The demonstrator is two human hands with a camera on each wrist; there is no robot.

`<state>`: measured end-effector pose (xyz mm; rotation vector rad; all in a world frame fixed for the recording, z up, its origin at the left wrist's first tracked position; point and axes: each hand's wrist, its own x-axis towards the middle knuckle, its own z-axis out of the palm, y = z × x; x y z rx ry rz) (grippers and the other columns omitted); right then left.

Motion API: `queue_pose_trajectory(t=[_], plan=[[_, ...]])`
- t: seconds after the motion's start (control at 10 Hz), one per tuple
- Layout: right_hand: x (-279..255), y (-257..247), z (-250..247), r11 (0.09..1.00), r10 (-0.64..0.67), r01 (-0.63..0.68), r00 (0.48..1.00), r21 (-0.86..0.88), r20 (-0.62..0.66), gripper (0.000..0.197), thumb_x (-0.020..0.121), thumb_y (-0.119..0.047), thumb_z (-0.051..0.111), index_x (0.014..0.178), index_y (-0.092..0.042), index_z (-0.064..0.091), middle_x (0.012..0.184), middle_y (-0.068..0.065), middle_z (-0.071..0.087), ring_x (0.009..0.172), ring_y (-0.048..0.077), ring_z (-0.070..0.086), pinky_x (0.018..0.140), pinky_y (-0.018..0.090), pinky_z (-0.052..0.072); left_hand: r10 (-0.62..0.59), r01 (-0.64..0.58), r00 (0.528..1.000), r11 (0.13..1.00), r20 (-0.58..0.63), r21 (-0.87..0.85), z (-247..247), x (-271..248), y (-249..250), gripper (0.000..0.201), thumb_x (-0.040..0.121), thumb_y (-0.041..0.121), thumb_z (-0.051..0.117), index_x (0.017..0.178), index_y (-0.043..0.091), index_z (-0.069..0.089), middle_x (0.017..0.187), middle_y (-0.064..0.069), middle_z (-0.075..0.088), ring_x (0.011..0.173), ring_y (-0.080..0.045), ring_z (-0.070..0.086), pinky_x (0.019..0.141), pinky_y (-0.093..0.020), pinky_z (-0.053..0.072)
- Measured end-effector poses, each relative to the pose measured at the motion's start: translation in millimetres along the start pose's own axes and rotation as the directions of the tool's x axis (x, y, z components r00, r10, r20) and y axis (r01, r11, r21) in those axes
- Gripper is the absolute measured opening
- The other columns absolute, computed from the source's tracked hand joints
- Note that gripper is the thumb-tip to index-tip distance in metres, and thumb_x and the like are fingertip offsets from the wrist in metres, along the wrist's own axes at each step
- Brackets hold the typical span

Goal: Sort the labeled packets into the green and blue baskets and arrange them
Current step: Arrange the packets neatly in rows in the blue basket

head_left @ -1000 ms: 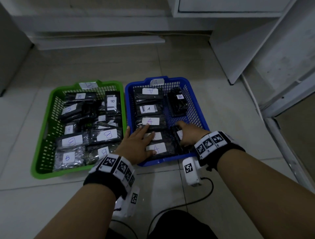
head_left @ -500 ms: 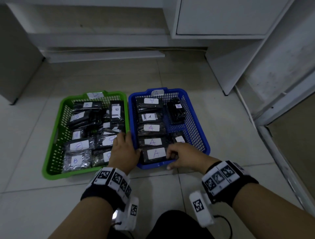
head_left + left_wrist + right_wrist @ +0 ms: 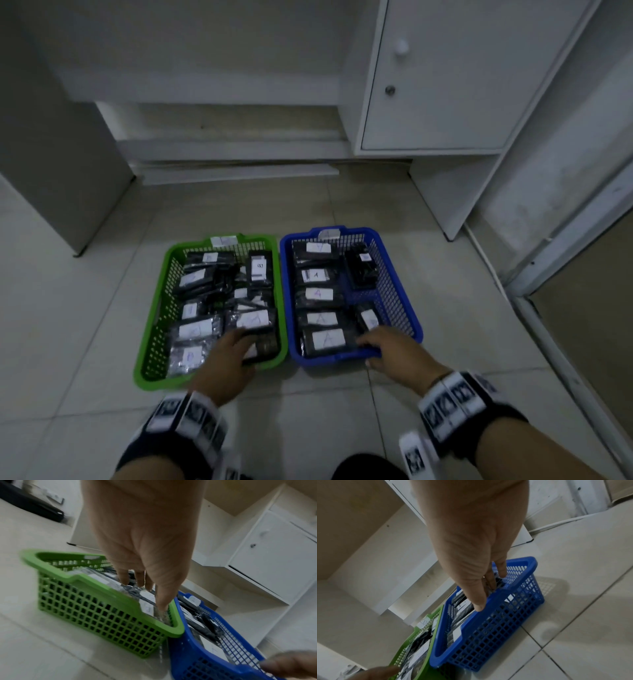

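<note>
Two baskets stand side by side on the tiled floor. The green basket (image 3: 150, 329) on the left holds several black packets with white B labels (image 3: 195, 330). Beside it, the blue basket (image 3: 404, 291) holds black packets labeled A (image 3: 327, 339). My left hand (image 3: 233, 356) reaches into the green basket's near right corner. In the left wrist view its straight fingers (image 3: 140, 580) and thumb touch the packets there. My right hand (image 3: 387, 346) lies over the blue basket's near rim (image 3: 488, 616). Its straight fingers (image 3: 502, 570) rest on the nearest packets and hold nothing.
A white cabinet (image 3: 445, 85) with a knobbed door stands behind the baskets at the right, with an open space beneath it. A grey panel (image 3: 51, 154) stands at the left. A door frame (image 3: 565, 274) runs along the right. Bare tiles surround the baskets.
My left hand has moved left, from the blue basket's packets to the green basket's near right corner. My right hand has drawn back to the blue basket's near rim. The head view has lifted.
</note>
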<state>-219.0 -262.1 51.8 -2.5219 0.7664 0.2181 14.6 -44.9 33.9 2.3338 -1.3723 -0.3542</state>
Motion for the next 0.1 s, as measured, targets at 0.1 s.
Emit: queue_pose_trajectory(t=[0.1], plan=[[-31.2, 7.8, 2.6, 1.0, 0.01, -0.01, 0.997, -0.002, -0.078, 0.04, 0.086, -0.024, 0.049, 0.125, -0.024, 0.058, 0.126, 0.001, 0.055, 0.122, 0.02, 0.049, 0.102, 0.025, 0.036, -0.107, 0.107, 0.992, 0.994, -0.065, -0.002, 7.8, -23.7, -27.2, 0.049, 0.067, 0.017, 0.067, 0.116, 0.019, 0.064, 0.112, -0.02, 0.061, 0.095, -0.04, 0.064, 0.081, -0.044, 0.053]])
